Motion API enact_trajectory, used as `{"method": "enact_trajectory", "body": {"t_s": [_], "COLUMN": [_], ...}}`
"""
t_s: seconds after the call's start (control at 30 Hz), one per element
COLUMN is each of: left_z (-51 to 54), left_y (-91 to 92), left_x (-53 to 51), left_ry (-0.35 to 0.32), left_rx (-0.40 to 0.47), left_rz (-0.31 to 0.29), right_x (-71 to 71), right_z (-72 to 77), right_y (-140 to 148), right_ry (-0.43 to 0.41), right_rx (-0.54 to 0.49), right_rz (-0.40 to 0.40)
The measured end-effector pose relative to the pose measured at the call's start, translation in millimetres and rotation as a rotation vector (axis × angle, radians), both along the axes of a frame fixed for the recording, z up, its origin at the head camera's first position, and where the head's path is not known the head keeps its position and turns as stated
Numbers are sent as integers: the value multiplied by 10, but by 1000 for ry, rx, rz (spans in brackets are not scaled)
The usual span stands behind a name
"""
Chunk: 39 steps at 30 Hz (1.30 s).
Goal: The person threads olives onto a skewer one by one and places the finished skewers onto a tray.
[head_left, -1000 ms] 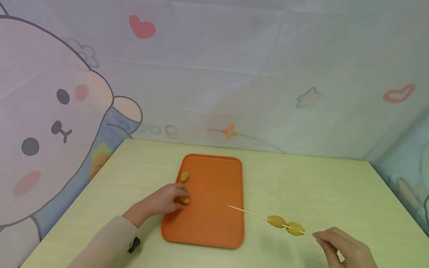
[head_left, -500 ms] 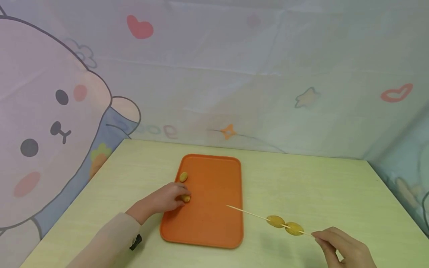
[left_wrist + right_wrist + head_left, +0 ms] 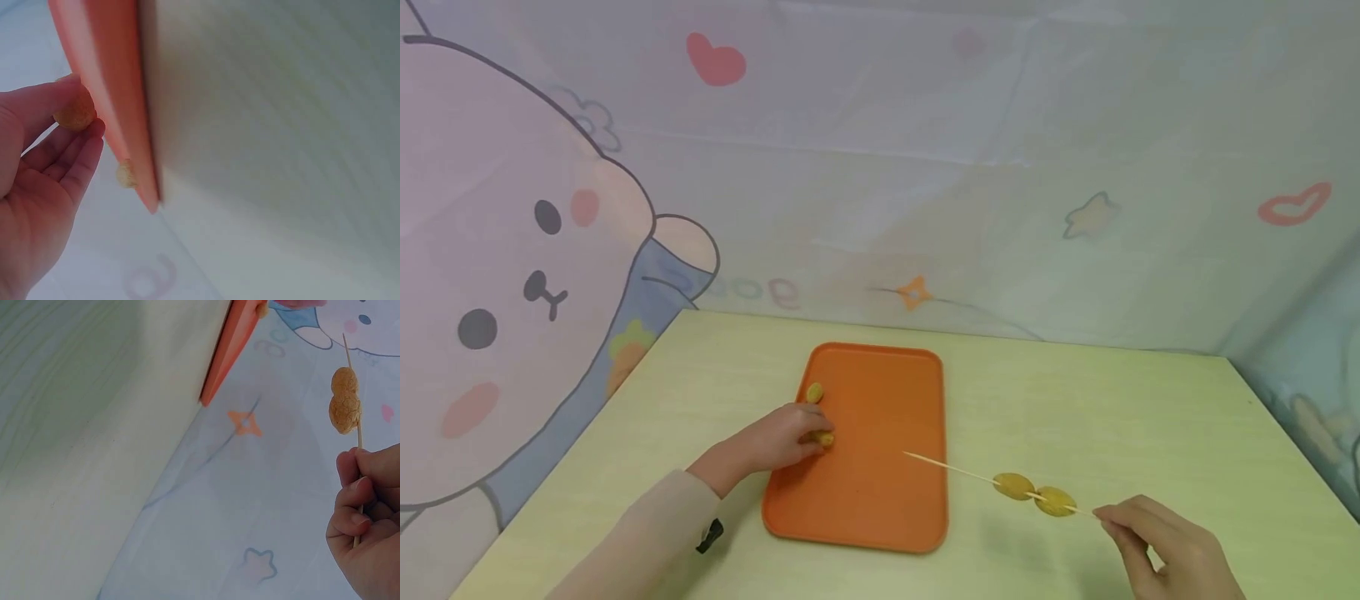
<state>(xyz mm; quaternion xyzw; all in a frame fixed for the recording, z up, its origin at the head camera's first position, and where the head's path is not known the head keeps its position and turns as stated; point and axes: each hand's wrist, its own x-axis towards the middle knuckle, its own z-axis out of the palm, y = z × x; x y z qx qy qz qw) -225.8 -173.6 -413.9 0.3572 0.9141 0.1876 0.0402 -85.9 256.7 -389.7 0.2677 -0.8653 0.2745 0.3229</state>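
My left hand (image 3: pixel 786 437) is over the left side of an orange tray (image 3: pixel 880 500). Its thumb and fingertips pinch a yellow oval piece (image 3: pixel 76 111), partly covered by the fingers. Just beyond that hand, a second yellow piece (image 3: pixel 815 392) lies by the tray's left rim. On the right, my right hand (image 3: pixel 1176 542) grips the blunt end of a thin wooden skewer (image 3: pixel 958 471). Two wrinkled yellow oval pieces (image 3: pixel 345 409) are threaded on it, one against the other. The skewer's pointed tip reaches leftward over the tray's right side.
A pale wooden table (image 3: pixel 1112 417) carries the tray. Behind it hangs a printed cloth (image 3: pixel 925 167) with a cartoon bear. A small black object (image 3: pixel 710 536) shows beside the left sleeve.
My left hand has closed its fingertips on the yellow piece and moved slightly up and right with it. The right hand and its skewer stay almost where they were.
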Motion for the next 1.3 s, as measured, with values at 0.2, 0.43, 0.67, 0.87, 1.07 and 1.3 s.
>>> {"method": "enact_trajectory", "body": {"t_s": [0.2,0.43,0.67,0.87,1.07,1.3], "left_z": [106,246,330,356,355,385], "left_y": [31,83,141,200,247,279], "left_x": [106,298,471,590,680,763], "left_ry": [-20,-21,-15,1,60,64], "left_rx": [76,146,180,210,232,223], "left_rz": [-24,-78,-121,-165,-222,-226], "right_x": [-60,-98,-125,-113,-56,-1], "right_z": [9,-6,-41,-84,-91,-75], "right_y": [-38,-108,-172,-203,-222,-238], "right_ry": [55,62,75,58,-22,-97], "right_rx": [5,8,-18,-26,8,32], "right_rz": [84,112,183,203,142,83]}}
